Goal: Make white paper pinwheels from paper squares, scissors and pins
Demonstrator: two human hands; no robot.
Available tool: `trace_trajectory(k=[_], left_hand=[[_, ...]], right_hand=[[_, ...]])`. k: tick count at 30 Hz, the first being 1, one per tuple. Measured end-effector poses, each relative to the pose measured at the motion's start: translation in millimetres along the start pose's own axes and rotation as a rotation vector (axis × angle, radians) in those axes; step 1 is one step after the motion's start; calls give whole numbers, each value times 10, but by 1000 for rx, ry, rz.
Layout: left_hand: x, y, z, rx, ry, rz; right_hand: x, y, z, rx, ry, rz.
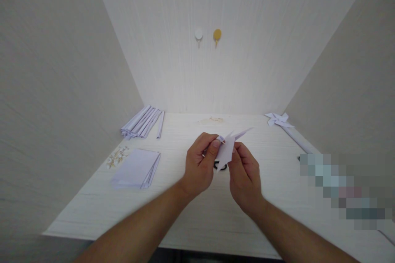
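A white paper pinwheel (pixel 227 150) with pointed blades is held up above the middle of the table, between both hands. My left hand (pixel 200 165) is closed, its thumb and index finger pinching what looks like the end of a rolled paper tube (pixel 220 139) against the pinwheel's side. Most of that tube is hidden by the fingers. My right hand (pixel 246 174) is closed too, with its thumb and fingers gripping the pinwheel's right side. Under the hands lies a black looped handle (pixel 220 166), like that of scissors, mostly covered by the paper.
Several rolled paper tubes (pixel 143 122) are stacked at the back left. Nearer lie folded paper sheets (pixel 135 168) beside small white and gold pins (pixel 117 157). Another pinwheel on a tube (pixel 278 119) rests at the back right. Two hooks (pixel 217 34) are on the back wall. Walls enclose the table.
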State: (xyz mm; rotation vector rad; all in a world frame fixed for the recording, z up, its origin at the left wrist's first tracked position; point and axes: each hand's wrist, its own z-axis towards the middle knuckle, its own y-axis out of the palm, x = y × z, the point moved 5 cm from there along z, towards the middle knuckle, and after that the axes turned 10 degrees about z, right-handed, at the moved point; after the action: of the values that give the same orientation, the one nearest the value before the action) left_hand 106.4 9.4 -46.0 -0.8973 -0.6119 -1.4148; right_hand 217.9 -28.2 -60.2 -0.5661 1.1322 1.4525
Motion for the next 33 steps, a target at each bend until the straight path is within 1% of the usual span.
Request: trace_trajectory(k=[4, 10, 19, 23, 26, 28, 33], left_hand=[[18, -1, 2, 20, 12, 19], [1, 9, 1, 17, 19, 9], [36, 0, 18, 31, 22, 18], [4, 7, 5, 13, 39, 34], [-23, -4, 5, 45, 50, 60], [-36, 6, 19, 41, 45, 90], [-10, 37, 45, 13, 49, 118]], right_hand=[[-17, 4, 5, 10, -15, -31], [-27, 13, 19, 26, -32, -42], [-26, 35, 29, 22, -50, -27], [-4, 27, 33, 38, -34, -32], [13, 21, 52, 21, -33, -28], [24, 8, 74, 10, -25, -4], [38, -37, 99, 32, 9, -4]])
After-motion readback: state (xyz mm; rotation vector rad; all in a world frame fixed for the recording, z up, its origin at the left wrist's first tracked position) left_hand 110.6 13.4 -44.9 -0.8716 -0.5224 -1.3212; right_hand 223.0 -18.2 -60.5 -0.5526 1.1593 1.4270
